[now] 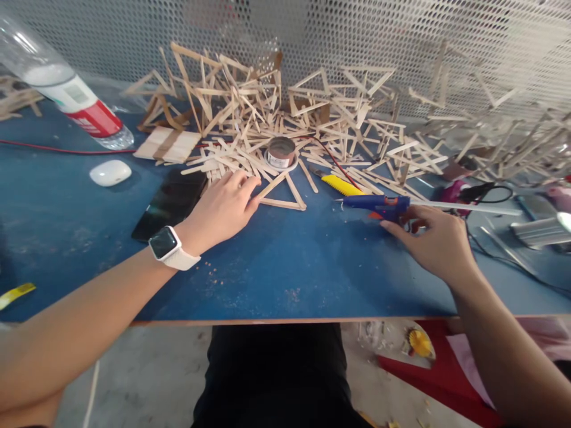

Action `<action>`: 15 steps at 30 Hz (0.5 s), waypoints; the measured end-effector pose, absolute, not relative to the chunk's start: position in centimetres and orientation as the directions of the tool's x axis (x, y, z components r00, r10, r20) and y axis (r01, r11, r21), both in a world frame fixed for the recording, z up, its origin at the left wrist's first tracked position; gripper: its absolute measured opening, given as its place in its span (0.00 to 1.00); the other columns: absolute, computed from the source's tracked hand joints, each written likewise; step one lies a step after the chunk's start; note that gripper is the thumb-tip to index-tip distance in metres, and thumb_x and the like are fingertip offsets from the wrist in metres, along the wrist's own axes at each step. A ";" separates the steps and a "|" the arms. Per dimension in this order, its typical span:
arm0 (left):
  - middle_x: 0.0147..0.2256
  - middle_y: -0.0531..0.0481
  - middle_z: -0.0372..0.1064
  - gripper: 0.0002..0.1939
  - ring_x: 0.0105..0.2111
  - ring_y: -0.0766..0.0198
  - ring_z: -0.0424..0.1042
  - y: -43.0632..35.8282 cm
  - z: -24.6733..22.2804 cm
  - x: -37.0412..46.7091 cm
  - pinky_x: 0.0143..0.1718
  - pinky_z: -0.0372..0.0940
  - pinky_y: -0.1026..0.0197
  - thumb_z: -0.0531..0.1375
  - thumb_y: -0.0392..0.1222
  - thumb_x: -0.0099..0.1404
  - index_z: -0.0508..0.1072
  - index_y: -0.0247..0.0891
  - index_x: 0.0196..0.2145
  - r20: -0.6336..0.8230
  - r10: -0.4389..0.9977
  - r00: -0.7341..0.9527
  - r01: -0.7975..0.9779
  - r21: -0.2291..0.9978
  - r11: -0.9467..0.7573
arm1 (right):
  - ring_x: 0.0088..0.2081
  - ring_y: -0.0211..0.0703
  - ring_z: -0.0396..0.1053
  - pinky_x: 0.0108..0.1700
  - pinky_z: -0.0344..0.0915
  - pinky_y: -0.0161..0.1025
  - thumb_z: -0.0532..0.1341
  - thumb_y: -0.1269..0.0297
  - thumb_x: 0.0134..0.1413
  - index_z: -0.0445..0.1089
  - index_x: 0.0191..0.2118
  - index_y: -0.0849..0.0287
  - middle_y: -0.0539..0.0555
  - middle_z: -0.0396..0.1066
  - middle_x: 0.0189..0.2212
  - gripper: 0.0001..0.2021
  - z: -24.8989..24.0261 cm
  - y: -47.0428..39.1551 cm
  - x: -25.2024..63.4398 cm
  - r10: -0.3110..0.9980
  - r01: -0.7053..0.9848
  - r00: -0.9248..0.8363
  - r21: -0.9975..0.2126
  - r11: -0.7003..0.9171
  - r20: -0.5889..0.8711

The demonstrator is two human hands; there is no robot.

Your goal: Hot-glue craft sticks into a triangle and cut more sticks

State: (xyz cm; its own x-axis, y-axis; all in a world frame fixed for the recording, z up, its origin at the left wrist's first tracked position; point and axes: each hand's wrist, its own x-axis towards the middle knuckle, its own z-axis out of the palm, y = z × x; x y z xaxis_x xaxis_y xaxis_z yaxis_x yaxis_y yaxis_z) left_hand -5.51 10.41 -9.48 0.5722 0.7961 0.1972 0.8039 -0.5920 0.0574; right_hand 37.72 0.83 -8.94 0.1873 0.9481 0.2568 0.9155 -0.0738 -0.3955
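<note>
My left hand [227,205], with a white watch on its wrist, reaches over the near edge of the loose wooden sticks [232,160]. Its fingers are bent at the left corner of a small stick triangle [288,205] lying on the table; what they hold there is hidden. At the right, my right hand [432,238] has its fingers around the handle of a blue glue gun [375,203], whose nozzle points left. A long pale glue stick [473,208] runs out of the gun's back. A yellow cutter [341,185] lies just behind the nozzle.
Piled stick frames [250,95] line the perforated metal screen [312,35]. A brown tape roll [281,152] stands among the sticks. To the left are a bottle [96,119], a white mouse [110,173] and a dark phone [167,202]. Cables [504,255] lie at the right.
</note>
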 end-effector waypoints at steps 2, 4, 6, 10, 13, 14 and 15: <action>0.57 0.29 0.77 0.22 0.58 0.35 0.81 10.5 -9.5 -5.5 0.64 0.79 0.32 0.51 0.36 0.88 0.81 0.30 0.66 0.196 0.800 0.567 0.810 0.048 -0.585 | 0.30 0.56 0.72 0.39 0.69 0.54 0.67 0.25 0.58 0.73 0.31 0.47 0.56 0.76 0.27 0.29 -9.0 1.0 37.9 0.944 0.913 0.209 -0.398 -0.094 0.255; 0.56 0.29 0.77 0.24 0.58 0.36 0.81 10.5 -9.6 -5.6 0.64 0.78 0.32 0.49 0.32 0.86 0.82 0.29 0.64 0.192 0.803 0.564 0.814 0.035 -0.580 | 0.29 0.56 0.72 0.39 0.69 0.56 0.68 0.26 0.58 0.72 0.31 0.47 0.57 0.77 0.28 0.27 -9.0 1.1 38.0 0.942 0.909 0.226 -0.401 -0.112 0.249; 0.56 0.29 0.77 0.24 0.57 0.37 0.81 10.5 -9.6 -5.8 0.65 0.78 0.32 0.49 0.30 0.85 0.83 0.30 0.63 0.188 0.804 0.564 0.816 0.022 -0.577 | 0.28 0.57 0.73 0.39 0.70 0.58 0.69 0.27 0.57 0.73 0.32 0.47 0.58 0.79 0.29 0.26 -9.0 1.1 38.2 0.941 0.908 0.235 -0.401 -0.122 0.245; 0.55 0.31 0.78 0.22 0.55 0.39 0.81 10.7 -9.5 -6.2 0.62 0.78 0.34 0.52 0.30 0.84 0.84 0.32 0.60 0.184 0.801 0.569 0.814 0.010 -0.581 | 0.33 0.66 0.79 0.38 0.70 0.63 0.74 0.31 0.56 0.75 0.37 0.43 0.62 0.82 0.33 0.22 -8.6 -0.2 38.5 0.930 0.924 0.239 -0.359 -0.130 0.281; 0.54 0.33 0.79 0.21 0.55 0.40 0.81 10.8 -9.4 -6.3 0.61 0.78 0.37 0.52 0.28 0.84 0.84 0.34 0.59 0.188 0.802 0.567 0.816 0.005 -0.578 | 0.28 0.67 0.77 0.32 0.66 0.63 0.74 0.28 0.61 0.71 0.31 0.38 0.61 0.77 0.26 0.24 -7.8 -2.5 37.9 0.933 0.944 0.211 -0.308 -0.117 0.293; 0.54 0.34 0.79 0.22 0.56 0.40 0.81 10.8 -9.4 -6.4 0.60 0.78 0.38 0.52 0.28 0.83 0.84 0.35 0.59 0.191 0.804 0.563 0.819 0.001 -0.574 | 0.24 0.64 0.74 0.29 0.64 0.61 0.71 0.23 0.61 0.71 0.28 0.38 0.58 0.74 0.22 0.27 -7.4 -3.2 37.3 0.947 0.947 0.175 -0.310 -0.086 0.271; 0.54 0.34 0.79 0.22 0.56 0.40 0.81 10.9 -9.4 -6.4 0.60 0.77 0.39 0.52 0.28 0.83 0.84 0.36 0.60 0.194 0.806 0.559 0.822 -0.002 -0.570 | 0.21 0.60 0.70 0.27 0.63 0.59 0.68 0.20 0.62 0.70 0.26 0.38 0.55 0.72 0.20 0.30 -6.9 -3.8 36.5 0.963 0.946 0.117 -0.322 -0.034 0.242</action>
State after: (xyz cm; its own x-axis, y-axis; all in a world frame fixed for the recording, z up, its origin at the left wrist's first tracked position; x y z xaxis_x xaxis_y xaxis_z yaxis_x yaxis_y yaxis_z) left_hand -6.40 10.88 -9.45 0.5592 0.8060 0.1941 0.8219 -0.5697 -0.0020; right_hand 36.51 -3.78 -6.90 0.1172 0.9631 0.2423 0.9461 -0.0340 -0.3222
